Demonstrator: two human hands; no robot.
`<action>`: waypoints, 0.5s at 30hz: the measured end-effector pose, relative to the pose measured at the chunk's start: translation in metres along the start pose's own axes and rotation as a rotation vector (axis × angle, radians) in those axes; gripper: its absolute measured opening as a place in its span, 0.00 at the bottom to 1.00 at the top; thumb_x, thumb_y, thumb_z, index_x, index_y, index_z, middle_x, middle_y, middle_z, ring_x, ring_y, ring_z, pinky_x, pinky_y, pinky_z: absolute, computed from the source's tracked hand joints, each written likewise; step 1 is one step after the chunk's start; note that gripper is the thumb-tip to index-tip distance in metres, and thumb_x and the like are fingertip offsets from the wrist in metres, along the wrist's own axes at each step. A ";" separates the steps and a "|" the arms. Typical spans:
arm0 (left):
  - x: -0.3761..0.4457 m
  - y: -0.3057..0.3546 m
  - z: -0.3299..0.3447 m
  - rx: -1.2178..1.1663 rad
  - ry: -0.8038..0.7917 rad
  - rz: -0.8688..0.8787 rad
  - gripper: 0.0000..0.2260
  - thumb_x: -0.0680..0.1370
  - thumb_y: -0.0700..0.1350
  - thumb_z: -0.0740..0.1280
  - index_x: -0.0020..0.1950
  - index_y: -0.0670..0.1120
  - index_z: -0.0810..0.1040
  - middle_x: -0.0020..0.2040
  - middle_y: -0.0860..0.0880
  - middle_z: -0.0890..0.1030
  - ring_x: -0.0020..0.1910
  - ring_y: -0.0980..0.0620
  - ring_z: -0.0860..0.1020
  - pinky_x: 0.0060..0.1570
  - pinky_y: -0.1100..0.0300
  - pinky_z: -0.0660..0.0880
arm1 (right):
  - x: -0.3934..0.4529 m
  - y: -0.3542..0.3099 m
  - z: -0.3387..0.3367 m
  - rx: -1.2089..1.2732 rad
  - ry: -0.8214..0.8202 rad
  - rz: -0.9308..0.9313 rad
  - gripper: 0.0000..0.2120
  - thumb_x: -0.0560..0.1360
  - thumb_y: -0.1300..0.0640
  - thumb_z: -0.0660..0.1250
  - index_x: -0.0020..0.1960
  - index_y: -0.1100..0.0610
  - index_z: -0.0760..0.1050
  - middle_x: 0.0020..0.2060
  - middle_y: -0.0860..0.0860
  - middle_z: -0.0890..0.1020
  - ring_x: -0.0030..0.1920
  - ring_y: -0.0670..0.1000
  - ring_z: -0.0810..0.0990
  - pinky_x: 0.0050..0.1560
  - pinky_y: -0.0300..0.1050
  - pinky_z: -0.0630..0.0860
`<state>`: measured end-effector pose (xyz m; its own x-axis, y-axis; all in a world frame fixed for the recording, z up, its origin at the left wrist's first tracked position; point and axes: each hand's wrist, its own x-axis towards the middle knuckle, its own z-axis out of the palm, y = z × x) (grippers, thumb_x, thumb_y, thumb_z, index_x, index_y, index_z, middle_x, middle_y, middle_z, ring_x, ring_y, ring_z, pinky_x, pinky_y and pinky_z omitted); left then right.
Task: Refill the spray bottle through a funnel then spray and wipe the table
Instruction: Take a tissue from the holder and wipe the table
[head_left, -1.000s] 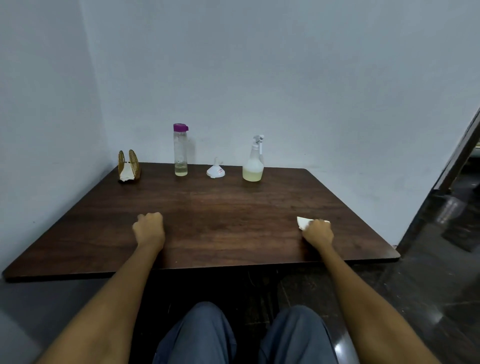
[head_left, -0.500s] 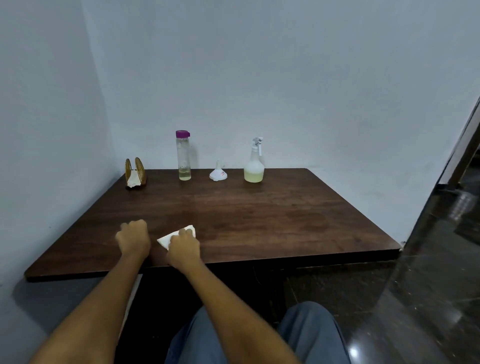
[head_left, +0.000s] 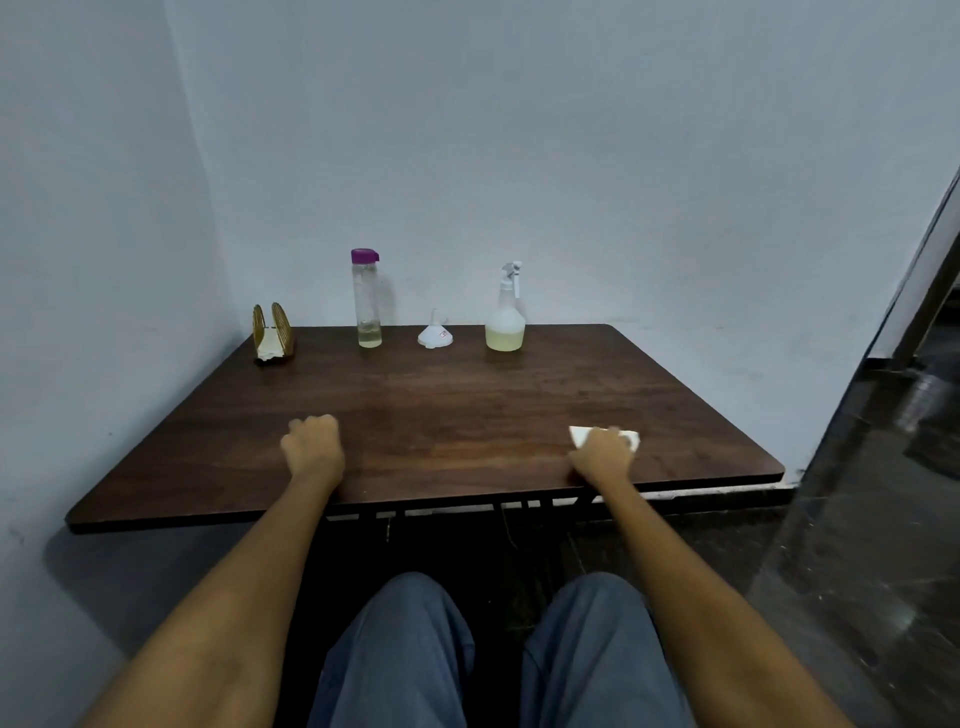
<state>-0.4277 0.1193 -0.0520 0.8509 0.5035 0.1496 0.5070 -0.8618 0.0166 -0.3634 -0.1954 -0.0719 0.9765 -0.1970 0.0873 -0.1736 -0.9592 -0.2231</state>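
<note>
My right hand (head_left: 602, 452) rests on a white tissue (head_left: 577, 433) near the front right of the dark wooden table (head_left: 467, 400), fingers curled over it. My left hand (head_left: 314, 446) lies as a closed fist on the front left of the table, holding nothing. At the back stand a spray bottle (head_left: 505, 317) with pale yellow liquid in its base, a white funnel (head_left: 435, 332) turned upside down, and a tall clear bottle (head_left: 367, 299) with a purple cap and a little liquid.
A gold napkin holder (head_left: 272, 332) with white napkins sits at the back left corner. Walls close off the table's left and far sides. A dark glossy floor (head_left: 857, 519) and a doorway lie to the right. My knees are below the front edge.
My right hand has slid the tissue along the front of the table, from beside my left hand out to the right. The left fist has stayed in place.
</note>
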 end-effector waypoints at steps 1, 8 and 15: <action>-0.001 0.001 0.000 0.003 -0.003 0.000 0.11 0.80 0.37 0.60 0.61 0.42 0.75 0.61 0.43 0.77 0.63 0.45 0.72 0.55 0.55 0.73 | 0.003 0.011 -0.001 0.005 0.005 0.031 0.20 0.74 0.54 0.63 0.64 0.61 0.73 0.63 0.59 0.73 0.64 0.59 0.72 0.62 0.46 0.70; -0.006 -0.004 0.010 0.003 -0.001 0.007 0.10 0.80 0.37 0.60 0.60 0.43 0.75 0.60 0.43 0.77 0.63 0.44 0.71 0.55 0.55 0.73 | -0.029 -0.039 0.007 -0.025 0.039 -0.095 0.15 0.74 0.53 0.62 0.57 0.59 0.77 0.57 0.57 0.79 0.59 0.56 0.76 0.54 0.44 0.68; -0.005 -0.026 0.004 0.023 0.025 -0.046 0.10 0.80 0.39 0.62 0.60 0.43 0.75 0.60 0.43 0.78 0.64 0.44 0.70 0.54 0.55 0.73 | -0.125 -0.188 0.046 0.001 -0.086 -0.604 0.14 0.74 0.55 0.62 0.56 0.61 0.77 0.55 0.58 0.80 0.59 0.59 0.74 0.58 0.50 0.69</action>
<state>-0.4447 0.1391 -0.0577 0.8233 0.5402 0.1741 0.5484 -0.8362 0.0013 -0.4469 0.0188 -0.0857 0.9092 0.3987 0.1200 0.4140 -0.8961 -0.1597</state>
